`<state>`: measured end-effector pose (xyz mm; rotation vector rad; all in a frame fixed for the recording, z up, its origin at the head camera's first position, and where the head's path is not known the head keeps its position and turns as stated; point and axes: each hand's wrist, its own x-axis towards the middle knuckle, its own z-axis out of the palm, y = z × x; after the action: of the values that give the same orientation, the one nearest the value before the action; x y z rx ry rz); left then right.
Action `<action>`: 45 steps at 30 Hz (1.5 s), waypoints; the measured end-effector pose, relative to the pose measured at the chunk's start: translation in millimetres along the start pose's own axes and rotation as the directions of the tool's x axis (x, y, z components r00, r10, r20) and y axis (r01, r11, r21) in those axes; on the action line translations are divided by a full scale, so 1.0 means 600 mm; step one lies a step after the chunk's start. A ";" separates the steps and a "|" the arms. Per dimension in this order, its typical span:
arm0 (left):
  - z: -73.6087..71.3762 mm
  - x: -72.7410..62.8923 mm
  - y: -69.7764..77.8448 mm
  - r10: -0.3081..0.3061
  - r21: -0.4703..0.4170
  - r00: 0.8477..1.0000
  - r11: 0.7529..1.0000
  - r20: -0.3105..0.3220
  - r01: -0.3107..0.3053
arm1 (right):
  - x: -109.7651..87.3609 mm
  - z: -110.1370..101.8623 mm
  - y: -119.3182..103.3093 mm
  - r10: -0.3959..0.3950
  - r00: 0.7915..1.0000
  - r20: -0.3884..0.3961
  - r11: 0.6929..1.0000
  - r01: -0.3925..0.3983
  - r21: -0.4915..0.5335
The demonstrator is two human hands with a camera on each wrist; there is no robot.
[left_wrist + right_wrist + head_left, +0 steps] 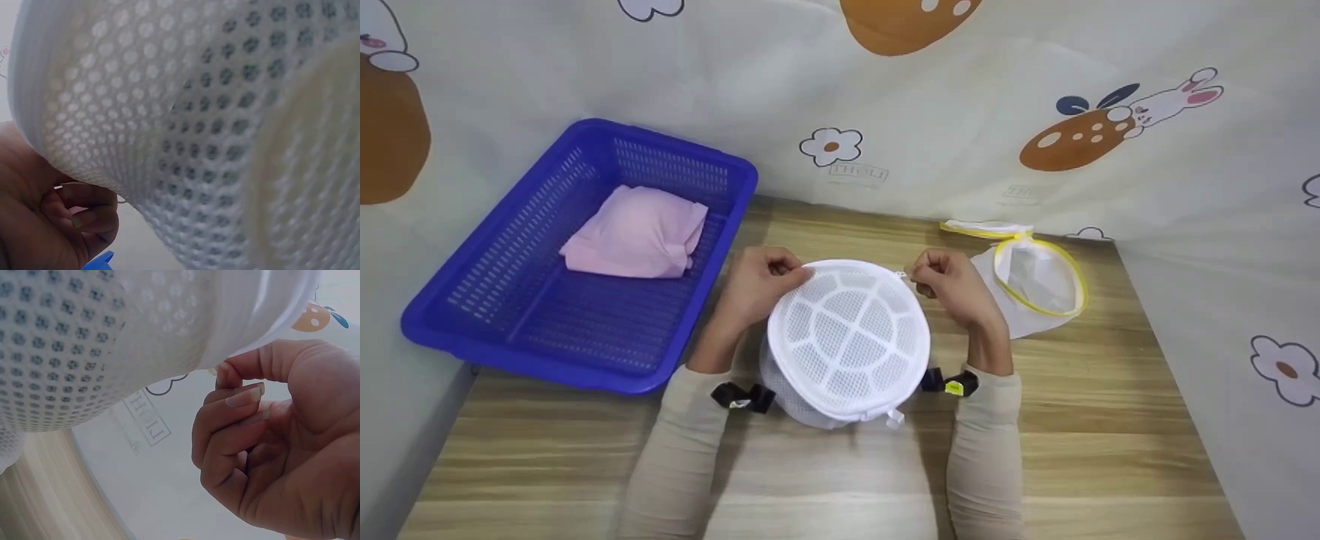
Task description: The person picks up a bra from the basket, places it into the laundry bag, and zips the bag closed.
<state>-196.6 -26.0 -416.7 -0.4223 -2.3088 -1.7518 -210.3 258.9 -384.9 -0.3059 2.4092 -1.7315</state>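
Note:
A round white mesh laundry bag (853, 337) with a ribbed lid is held between my hands above the table, its lid facing up. My left hand (757, 281) pinches the lid's rim at the far left, thumb on top; in the left wrist view the mesh side (185, 112) fills most of the picture beside my left fingers (93, 214). At the far right of the rim, my right hand (956, 285) pinches a small white zipper pull (901, 274). Seen from the right wrist, the fingers (236, 422) are curled beneath the bag's edge, and the pull is mostly hidden.
On the left stands a blue plastic basket (562, 360) with a folded pink cloth (637, 232) inside. A second white mesh bag (1039, 326), trimmed with a yellow zipper and lying open, is beyond my right hand. Patterned curtain walls (945, 150) border the wooden table (1110, 450).

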 end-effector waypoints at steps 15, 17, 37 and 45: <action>-0.001 0.000 0.002 -0.032 -0.020 0.999 0.999 -0.005 0.031 | -0.002 0.001 0.005 -0.020 1.000 0.005 0.999 0.020 0.026; -0.002 0.000 0.003 -0.045 -0.026 0.999 0.999 -0.004 0.045 | -0.003 0.001 0.005 -0.022 1.000 0.013 0.999 0.022 0.031; -0.006 0.000 0.004 -0.062 0.030 0.994 0.997 -0.089 0.065 | -0.002 -0.002 -0.002 -0.001 1.000 0.015 1.000 0.001 -0.003; -0.004 0.000 0.004 -0.060 0.034 0.993 0.997 -0.099 0.063 | -0.006 -0.005 -0.002 -0.014 1.000 0.019 1.000 0.013 0.013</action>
<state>-195.6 -27.7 -413.7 -0.2549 -2.3044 -1.7138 -207.6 261.9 -382.6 -0.3361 2.3877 -1.7407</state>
